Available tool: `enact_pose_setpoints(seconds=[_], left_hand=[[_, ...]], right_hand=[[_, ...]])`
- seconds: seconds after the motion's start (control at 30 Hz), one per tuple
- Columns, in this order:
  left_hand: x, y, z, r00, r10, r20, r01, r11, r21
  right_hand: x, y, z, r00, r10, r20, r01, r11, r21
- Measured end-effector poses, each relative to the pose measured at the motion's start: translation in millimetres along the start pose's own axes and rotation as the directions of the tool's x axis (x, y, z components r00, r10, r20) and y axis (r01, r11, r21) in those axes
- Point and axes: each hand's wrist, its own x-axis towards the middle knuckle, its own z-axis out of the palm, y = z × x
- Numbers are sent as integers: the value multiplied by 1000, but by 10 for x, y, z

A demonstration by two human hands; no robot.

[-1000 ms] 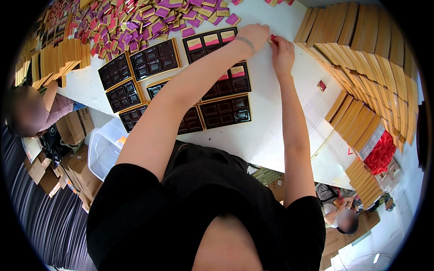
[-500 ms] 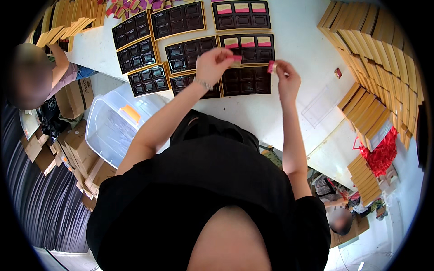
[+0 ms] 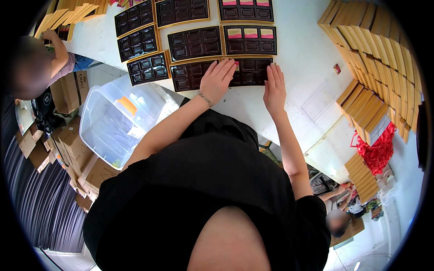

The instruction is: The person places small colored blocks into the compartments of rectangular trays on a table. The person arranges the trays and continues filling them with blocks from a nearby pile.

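Note:
In front of me lie rows of dark brown moulded trays with gold edges. My left hand [image 3: 218,81] rests over the seam between two trays in the nearest row, fingers stretched out and close together. Under its fingertips, a small pink-and-gold piece [image 3: 236,66] shows in the near right tray [image 3: 253,72]. My right hand [image 3: 274,88] is at that tray's right edge, its fingers straight and pointing away from me. Just beyond, another tray [image 3: 250,46] has pink-and-gold pieces [image 3: 250,33] along its far row. Left of it, a tray [image 3: 194,44] shows only dark compartments.
Stacks of gold-edged boxes [image 3: 375,49] line the table's right side. A loose small red piece [image 3: 337,69] lies on the white table [image 3: 312,58]. A clear plastic bin [image 3: 108,124] stands at left. One person [image 3: 56,56] is at far left, another [image 3: 337,217] at lower right.
Both hands have come down toward me from above the trays, their fingers straightening from pinches on small pieces. A piece now shows in the near right tray. The whole view has shifted slightly.

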Motion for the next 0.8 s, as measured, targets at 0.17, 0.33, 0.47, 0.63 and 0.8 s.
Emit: enact_pose_setpoints(seconds=[0.17, 0.33, 0.47, 0.63, 0.8], left_hand=[[175, -79, 7, 994, -63, 92, 66, 997, -28], [420, -119, -36, 950, -12, 312, -12, 997, 74], [446, -235, 16, 957, 104, 272, -113, 993, 18], [493, -248, -84, 965, -81, 251, 127, 976, -175], [329, -40, -23, 717, -583, 381, 684, 484, -546]], right_hand=[[-89, 311, 84, 996, 85, 8, -85, 991, 106], [-17, 398, 153, 933, 358, 19, -329, 834, 443], [68, 507, 131, 870, 459, 179, -474, 679, 561], [113, 468, 125, 835, 550, 29, -491, 721, 489], [167, 223, 224, 972, -56, -227, 68, 997, 47]])
